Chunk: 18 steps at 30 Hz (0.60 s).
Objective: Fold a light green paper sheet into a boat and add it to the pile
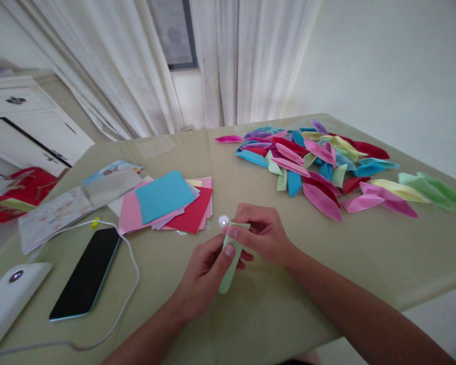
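A light green strip of folded paper (228,279) is held between both hands above the table. My left hand (209,268) pinches its middle, thumb lying on top. With thumb and fingers closed, my right hand (264,230) grips the upper end, where a flap of the paper sticks out to the right. Just beyond the fingertips, a small bright round spot (223,221) shows on the table. To the left lies a stack of coloured paper sheets (167,197), blue on top with pink and red below. A pile of folded paper pieces (296,152) in many colours spreads at the back right.
A black-screened phone (87,274), a white cable (135,284) and a white device (15,299) lie on the left of the table (273,314). Printed plastic packets (55,215) sit behind them. Curtains (220,61) hang beyond the far edge; a white cabinet (26,116) stands left.
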Available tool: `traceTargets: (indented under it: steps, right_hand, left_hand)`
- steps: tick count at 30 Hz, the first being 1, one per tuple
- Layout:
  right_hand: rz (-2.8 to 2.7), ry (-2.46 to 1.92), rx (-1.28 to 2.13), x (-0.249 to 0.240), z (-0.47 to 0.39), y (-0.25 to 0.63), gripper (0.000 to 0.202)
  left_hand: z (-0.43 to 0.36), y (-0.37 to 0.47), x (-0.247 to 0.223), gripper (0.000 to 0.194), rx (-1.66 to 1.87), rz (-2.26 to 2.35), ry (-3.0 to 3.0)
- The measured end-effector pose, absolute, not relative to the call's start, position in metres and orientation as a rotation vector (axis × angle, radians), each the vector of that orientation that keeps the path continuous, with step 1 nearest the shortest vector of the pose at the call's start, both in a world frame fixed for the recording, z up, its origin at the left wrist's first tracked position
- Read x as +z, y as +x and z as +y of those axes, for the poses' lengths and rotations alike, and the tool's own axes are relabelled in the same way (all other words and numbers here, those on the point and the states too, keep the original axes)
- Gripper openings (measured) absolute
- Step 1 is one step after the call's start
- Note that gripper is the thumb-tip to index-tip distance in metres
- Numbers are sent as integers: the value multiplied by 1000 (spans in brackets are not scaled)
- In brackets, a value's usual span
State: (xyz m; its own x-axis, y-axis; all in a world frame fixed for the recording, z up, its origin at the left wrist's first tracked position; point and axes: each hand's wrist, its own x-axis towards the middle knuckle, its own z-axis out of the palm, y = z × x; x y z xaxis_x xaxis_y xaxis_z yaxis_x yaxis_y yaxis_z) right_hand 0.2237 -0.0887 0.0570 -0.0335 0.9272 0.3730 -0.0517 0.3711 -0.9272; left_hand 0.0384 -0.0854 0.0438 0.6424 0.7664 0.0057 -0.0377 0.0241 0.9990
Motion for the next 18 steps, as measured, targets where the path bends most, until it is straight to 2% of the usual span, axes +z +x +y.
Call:
traceTargets:
  steps: [7,13,18]
  right_hand:
    - [-1422,-859,1024,58,-89,223,17]
    - [-1529,-840,920,63,-91,223,17]
    - [-1475,-841,1023,62,-92,222,17]
  left_hand:
    - [-87,37,45,45,725,717,1358]
    - [-89,37,44,38,780,667,1305]
    - [-89,36,46,40,762,715,1303]
